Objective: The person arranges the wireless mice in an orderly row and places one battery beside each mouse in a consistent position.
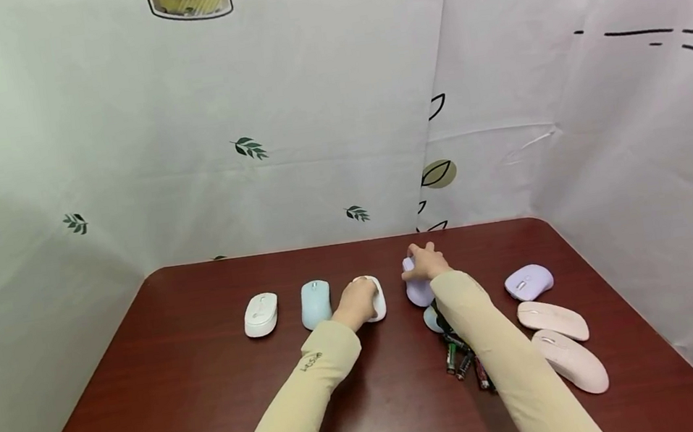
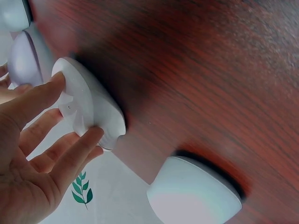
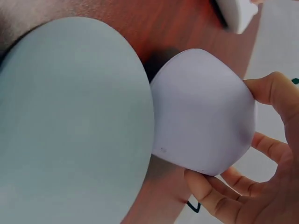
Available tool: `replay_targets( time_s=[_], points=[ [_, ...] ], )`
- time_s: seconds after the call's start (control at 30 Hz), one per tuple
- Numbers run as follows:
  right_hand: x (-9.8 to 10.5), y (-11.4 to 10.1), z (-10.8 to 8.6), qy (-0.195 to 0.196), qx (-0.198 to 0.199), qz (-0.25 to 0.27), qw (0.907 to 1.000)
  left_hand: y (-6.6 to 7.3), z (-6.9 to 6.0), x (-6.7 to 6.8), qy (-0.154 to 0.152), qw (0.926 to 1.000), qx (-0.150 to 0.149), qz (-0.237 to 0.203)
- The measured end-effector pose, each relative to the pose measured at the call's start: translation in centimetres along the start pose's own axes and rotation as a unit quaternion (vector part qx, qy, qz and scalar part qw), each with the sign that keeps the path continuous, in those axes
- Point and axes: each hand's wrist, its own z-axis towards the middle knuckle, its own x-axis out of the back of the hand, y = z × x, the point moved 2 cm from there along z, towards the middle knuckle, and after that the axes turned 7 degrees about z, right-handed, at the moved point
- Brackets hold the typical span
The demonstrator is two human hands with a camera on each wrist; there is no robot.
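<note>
Near the table's middle, my left hand (image 1: 357,304) grips a white computer mouse (image 2: 86,100) by its sides, thumb on one side and fingers on the other. To its right, my right hand (image 1: 429,263) holds a lavender mouse (image 3: 203,112) between thumb and fingers at its far end. A pale blue mouse (image 3: 74,121) looms large in front of the lavender one in the right wrist view; in the head view the right sleeve partly hides it. Left of my left hand lies a light blue mouse (image 1: 316,304).
Another white mouse (image 1: 262,315) lies farther left on the dark red table (image 1: 168,407). Several loose batteries (image 1: 451,358) lie partly under the right forearm. At the right are a second lavender mouse (image 1: 529,283) and two pink mice, one upper (image 1: 553,320), one lower (image 1: 572,361).
</note>
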Motion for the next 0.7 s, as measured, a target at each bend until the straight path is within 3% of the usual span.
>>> replay_targets(
  time_s=[0.2, 0.7],
  points=[
    [-0.64, 0.03, -0.15, -0.011, -0.017, -0.030, 0.9993, 0.01, -0.04, -0.10, 0.000, 1.0000, -0.001, 0.002],
    [-0.95, 0.18, 0.07, -0.035, -0.026, -0.037, 0.9984, -0.07, -0.11, -0.10, 0.011, 0.9999, -0.002, 0.002]
  ],
)
